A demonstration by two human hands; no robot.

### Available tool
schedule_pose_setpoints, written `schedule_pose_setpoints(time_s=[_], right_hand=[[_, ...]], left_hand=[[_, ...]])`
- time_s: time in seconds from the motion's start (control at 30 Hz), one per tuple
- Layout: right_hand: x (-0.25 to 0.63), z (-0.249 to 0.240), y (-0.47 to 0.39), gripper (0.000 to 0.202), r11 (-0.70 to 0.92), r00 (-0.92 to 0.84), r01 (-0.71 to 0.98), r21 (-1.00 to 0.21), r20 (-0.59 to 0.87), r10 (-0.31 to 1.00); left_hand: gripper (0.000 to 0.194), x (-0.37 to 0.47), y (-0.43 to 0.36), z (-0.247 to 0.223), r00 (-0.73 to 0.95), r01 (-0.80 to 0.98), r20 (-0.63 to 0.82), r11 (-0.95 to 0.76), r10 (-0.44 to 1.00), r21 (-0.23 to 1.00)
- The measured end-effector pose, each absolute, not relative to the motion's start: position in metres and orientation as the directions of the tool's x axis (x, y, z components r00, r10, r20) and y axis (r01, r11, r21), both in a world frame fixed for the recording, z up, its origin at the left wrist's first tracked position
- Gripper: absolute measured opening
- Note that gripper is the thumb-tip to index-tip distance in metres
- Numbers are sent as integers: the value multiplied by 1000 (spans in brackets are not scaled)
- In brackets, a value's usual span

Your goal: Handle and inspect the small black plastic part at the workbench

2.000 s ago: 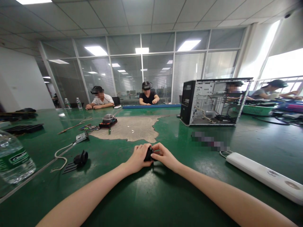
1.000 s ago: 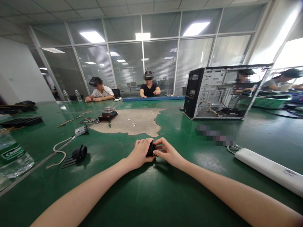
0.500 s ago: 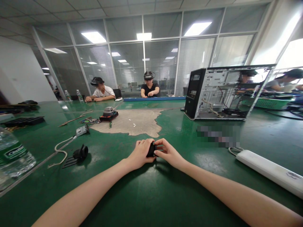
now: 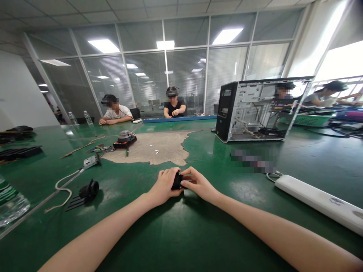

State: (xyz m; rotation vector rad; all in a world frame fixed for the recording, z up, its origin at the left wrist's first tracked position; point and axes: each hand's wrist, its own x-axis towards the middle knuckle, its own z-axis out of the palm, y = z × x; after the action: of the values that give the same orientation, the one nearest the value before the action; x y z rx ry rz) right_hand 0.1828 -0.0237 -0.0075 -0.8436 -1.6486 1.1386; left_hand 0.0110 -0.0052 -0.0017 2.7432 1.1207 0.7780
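Observation:
A small black block-like part (image 4: 176, 181) is held between my hands just above the green table (image 4: 181, 234); its exact kind does not show. My left hand (image 4: 164, 184) wraps round its left side, the fingers over the top and the thumb below. From the right, my right hand (image 4: 197, 183) pinches the part's right edge with thumb and fingertips. A black plastic piece with a round collar and flat prongs (image 4: 88, 190) lies to the left of my hands. Beyond it sits a metal bracket (image 4: 92, 161) with a pale cable (image 4: 66, 185).
An opened computer case (image 4: 252, 111) stands at the back right, a white power strip (image 4: 314, 202) at the right. A heatsink with fan (image 4: 124, 139) rests by the bare table patch (image 4: 167, 145). A water bottle (image 4: 13, 204) is at the left edge. Several people sit around.
The whole view has shifted slightly, so the table's things appear a little further left. Both hands keep their hold on the black part, with hardly any change in grip.

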Motion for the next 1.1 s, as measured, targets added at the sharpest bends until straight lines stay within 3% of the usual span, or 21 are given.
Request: schedule_pose_setpoints(time_s=[0.3, 0.8, 1.1], right_hand=[[183, -7, -24, 32, 321, -396, -36, -946, 309, 865], [181, -10, -17, 29, 272, -419, 30, -962, 235, 877], [181, -10, -17, 29, 290, -393, 41, -956, 251, 885]], left_hand=[[51, 9, -6, 0, 612, 636, 395, -723, 685, 269], [46, 4, -2, -2, 589, 598, 283, -644, 757, 477], [71, 5, -2, -5, 581, 521, 323, -646, 747, 559]])
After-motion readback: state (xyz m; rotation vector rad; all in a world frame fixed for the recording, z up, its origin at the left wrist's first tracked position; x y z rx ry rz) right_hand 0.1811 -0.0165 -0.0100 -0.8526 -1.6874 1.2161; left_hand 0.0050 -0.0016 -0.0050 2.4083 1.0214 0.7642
